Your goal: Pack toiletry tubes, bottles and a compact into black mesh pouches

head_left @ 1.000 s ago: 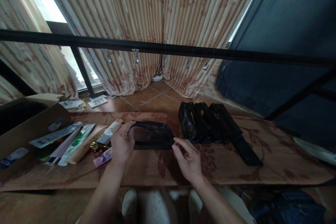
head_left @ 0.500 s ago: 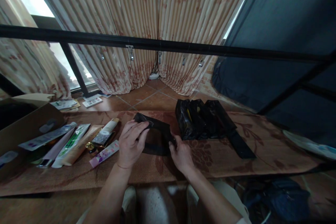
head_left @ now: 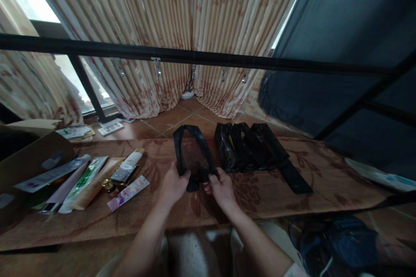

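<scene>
Between my hands I hold a black mesh pouch [head_left: 195, 134] with a dark solid border and see-through middle, raised on edge above the cloth. My left hand [head_left: 175, 182] is closed on its left lower side, the thumb toward the middle. At the right lower corner, my right hand [head_left: 222, 188] pinches the border between thumb and fingers. Right of the pouch stand several black pouches [head_left: 242, 147] in a row, with a flat black strap [head_left: 295, 176] beside them. Nearest my left hand lies a white and pink tube [head_left: 128, 192].
Several tubes [head_left: 85, 184], a small gold-capped bottle [head_left: 110, 187] and a glittery compact [head_left: 125, 174] lie at left beside a cardboard box [head_left: 48, 149]. A patterned cloth [head_left: 260, 197] covers the bench. Behind it runs a black rail [head_left: 195, 57] before the curtains [head_left: 156, 17].
The pouch has been tipped up from lying flatter, its far edge now raised. My left hand has moved from its far left corner down to its near left side.
</scene>
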### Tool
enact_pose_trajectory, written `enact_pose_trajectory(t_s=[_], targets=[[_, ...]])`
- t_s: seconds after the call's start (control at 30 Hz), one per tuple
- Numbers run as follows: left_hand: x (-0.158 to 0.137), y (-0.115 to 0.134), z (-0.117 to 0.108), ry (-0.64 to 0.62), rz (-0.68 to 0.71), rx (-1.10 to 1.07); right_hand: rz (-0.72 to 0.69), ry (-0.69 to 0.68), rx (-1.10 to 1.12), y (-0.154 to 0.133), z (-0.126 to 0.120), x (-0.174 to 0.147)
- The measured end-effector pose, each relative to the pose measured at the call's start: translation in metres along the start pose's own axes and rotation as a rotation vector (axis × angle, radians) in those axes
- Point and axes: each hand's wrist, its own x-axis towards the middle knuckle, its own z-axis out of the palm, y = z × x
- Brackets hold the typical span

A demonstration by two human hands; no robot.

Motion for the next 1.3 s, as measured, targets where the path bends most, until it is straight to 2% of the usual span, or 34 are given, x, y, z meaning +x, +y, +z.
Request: enact_pose_trajectory(t_s=[0.07,0.17,0.3,0.37,0.47,0.53,0.63,0.73,0.87,1.0,1.2,1.3], targets=[[0.001,-0.001,-0.005,-0.048,-0.004,0.108,-0.032,0.023,-0.099,-0.004,-0.004,-0.002],[0.006,-0.006,-0.015,-0.031,0.024,0.135,-0.144,0.052,-0.259,-0.011,-0.009,-0.004],[0.012,-0.012,-0.024,-0.101,0.028,-0.090,-0.248,0.085,-0.304,-0.017,-0.013,-0.006],[0.011,-0.010,-0.029,-0.168,-0.052,-0.247,-0.291,0.144,-0.270,-0.019,-0.014,-0.006],[0.005,-0.002,-0.039,-0.241,-0.168,-0.410,-0.439,0.210,-0.217,-0.025,-0.017,-0.008],[0.002,0.003,-0.045,-0.318,-0.182,-0.438,-0.520,0.191,-0.182,-0.029,-0.019,-0.012],[-0.001,0.007,-0.049,-0.438,-0.181,-0.417,-0.559,0.135,-0.174,-0.033,-0.020,-0.017],[-0.002,0.009,-0.046,-0.469,-0.183,-0.393,-0.596,0.076,-0.233,-0.034,-0.021,-0.021],[0.001,0.013,-0.038,-0.453,-0.142,-0.459,-0.714,-0.026,-0.334,-0.032,-0.024,-0.024],[0.005,0.016,-0.030,-0.385,-0.039,-0.569,-0.734,-0.093,-0.395,-0.033,-0.025,-0.026],[0.015,0.008,-0.023,-0.117,0.126,-0.371,-0.777,-0.170,-0.459,-0.033,-0.023,-0.024],[0.019,0.000,-0.021,-0.048,0.170,-0.276,-0.796,-0.228,-0.498,-0.030,-0.021,-0.022]])
